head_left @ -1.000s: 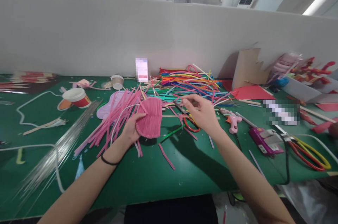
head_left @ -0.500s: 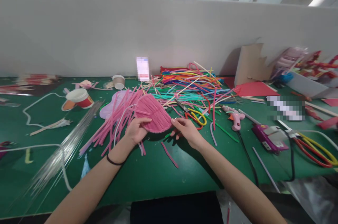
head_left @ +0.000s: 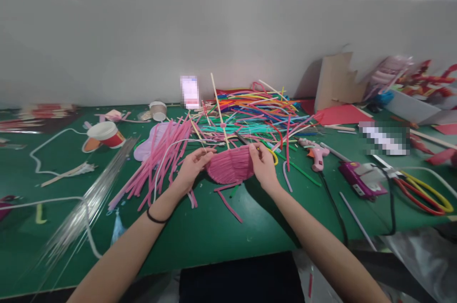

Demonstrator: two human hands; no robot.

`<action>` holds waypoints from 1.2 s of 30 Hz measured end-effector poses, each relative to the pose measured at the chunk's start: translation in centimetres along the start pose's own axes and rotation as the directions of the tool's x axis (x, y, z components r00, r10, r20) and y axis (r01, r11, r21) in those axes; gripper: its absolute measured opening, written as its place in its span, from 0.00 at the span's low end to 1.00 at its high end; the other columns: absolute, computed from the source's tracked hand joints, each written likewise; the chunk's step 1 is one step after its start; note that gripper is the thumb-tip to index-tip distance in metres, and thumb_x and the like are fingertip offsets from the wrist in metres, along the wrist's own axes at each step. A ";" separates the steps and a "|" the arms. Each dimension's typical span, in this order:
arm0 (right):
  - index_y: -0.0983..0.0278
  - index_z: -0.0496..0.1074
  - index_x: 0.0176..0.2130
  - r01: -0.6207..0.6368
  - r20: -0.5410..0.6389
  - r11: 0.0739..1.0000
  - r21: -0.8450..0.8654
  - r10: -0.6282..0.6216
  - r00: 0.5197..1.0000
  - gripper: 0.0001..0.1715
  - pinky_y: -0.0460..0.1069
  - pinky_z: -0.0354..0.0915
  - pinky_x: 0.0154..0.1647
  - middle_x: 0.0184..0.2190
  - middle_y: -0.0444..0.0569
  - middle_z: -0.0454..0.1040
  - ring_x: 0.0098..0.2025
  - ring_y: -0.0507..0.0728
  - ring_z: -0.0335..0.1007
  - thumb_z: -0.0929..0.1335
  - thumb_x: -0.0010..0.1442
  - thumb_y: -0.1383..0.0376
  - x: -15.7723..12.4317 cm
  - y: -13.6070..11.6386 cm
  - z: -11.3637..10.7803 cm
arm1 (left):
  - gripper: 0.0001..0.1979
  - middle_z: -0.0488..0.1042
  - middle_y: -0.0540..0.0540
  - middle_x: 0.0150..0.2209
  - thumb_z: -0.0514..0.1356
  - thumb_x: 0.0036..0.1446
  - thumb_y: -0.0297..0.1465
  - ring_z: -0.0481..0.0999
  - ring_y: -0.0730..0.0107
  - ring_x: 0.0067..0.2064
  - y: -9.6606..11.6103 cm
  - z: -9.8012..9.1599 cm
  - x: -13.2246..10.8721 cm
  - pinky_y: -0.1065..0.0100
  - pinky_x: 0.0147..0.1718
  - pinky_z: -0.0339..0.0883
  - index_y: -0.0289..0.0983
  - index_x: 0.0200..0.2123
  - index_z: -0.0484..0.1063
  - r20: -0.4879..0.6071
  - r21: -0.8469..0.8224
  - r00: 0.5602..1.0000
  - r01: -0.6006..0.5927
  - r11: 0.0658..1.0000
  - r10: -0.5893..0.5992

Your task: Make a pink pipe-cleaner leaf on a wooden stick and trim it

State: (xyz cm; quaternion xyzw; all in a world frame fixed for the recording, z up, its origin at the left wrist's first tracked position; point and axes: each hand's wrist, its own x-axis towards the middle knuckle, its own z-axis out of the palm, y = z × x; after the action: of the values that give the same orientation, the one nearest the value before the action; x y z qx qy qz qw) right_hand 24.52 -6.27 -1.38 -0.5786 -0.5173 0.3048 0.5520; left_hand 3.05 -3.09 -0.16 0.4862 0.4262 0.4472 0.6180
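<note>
Between my hands is a pink fan-shaped piece (head_left: 230,166) made of pipe cleaners laid side by side, a wooden stick (head_left: 217,100) rising from its far edge. My left hand (head_left: 194,165) pinches its left corner, where a thin wire sticks out. On the right corner my right hand (head_left: 263,164) is closed, thumb on top. A loose pink pipe cleaner (head_left: 230,205) lies on the table just below the piece. To the left spreads a heap of pink pipe cleaners (head_left: 160,165). Behind the piece, pliers (head_left: 243,138) are partly hidden.
Many coloured pipe cleaners (head_left: 250,107) are piled at the back. A pink glue gun (head_left: 317,154) and a purple power block (head_left: 360,180) with cables lie to the right. Leftward are a paper cup (head_left: 107,134) and a bundle of thin wires (head_left: 93,188). A grey partition (head_left: 143,45) stands behind.
The pink piece has turned from tilted to level, its stick now pointing away from me. My right hand has taken hold of its right corner; my left hand moved right to the left corner.
</note>
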 end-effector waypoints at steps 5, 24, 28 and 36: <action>0.61 0.66 0.40 0.022 -0.003 0.998 0.053 -0.021 1.000 0.20 0.48 0.63 0.36 0.32 0.48 0.70 0.33 0.55 0.65 0.58 0.65 0.49 -0.7 -0.4 1.1 | 0.10 0.78 0.47 0.32 0.70 0.45 0.36 0.73 0.69 0.34 -0.7 0.7 0.0 0.74 0.33 0.63 0.36 0.30 0.79 -0.058 0.091 0.996 -0.065 0.994 0.071; 0.61 0.69 0.34 0.002 0.033 0.898 0.439 -0.019 0.999 0.12 0.50 0.66 0.42 0.32 0.45 0.75 0.36 0.55 0.71 0.70 0.56 0.56 -1.9 -1.2 2.4 | 0.08 0.80 0.47 0.34 0.69 0.46 0.34 0.76 0.65 0.38 -1.0 1.4 -0.6 0.67 0.43 0.65 0.36 0.29 0.78 -0.041 0.135 0.979 -0.194 0.972 0.201; 0.60 0.68 0.33 -0.018 0.019 0.908 0.418 0.011 1.000 0.13 0.49 0.65 0.36 0.28 0.43 0.73 0.31 0.54 0.70 0.72 0.54 0.56 -1.9 -1.2 2.7 | 0.13 0.80 0.46 0.41 0.68 0.47 0.35 0.77 0.63 0.42 -0.7 1.5 -0.7 0.67 0.43 0.66 0.38 0.38 0.79 0.001 -0.008 0.994 -0.110 0.994 0.110; 0.62 0.69 0.31 0.033 0.002 0.938 0.345 -0.036 0.999 0.12 0.46 0.62 0.31 0.26 0.41 0.68 0.28 0.51 0.63 0.71 0.54 0.57 -2.5 -1.7 2.7 | 0.09 0.81 0.45 0.37 0.69 0.46 0.36 0.77 0.65 0.37 -0.4 1.4 -1.0 0.68 0.39 0.66 0.37 0.30 0.80 0.056 0.049 0.998 -0.036 0.998 0.033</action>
State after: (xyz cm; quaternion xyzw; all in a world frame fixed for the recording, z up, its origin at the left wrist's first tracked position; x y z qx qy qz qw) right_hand 20.88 -8.02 -0.85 -0.4626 -0.4681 0.3836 0.6479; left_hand 4.22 -4.45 -0.22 0.5210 0.4118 0.4333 0.6093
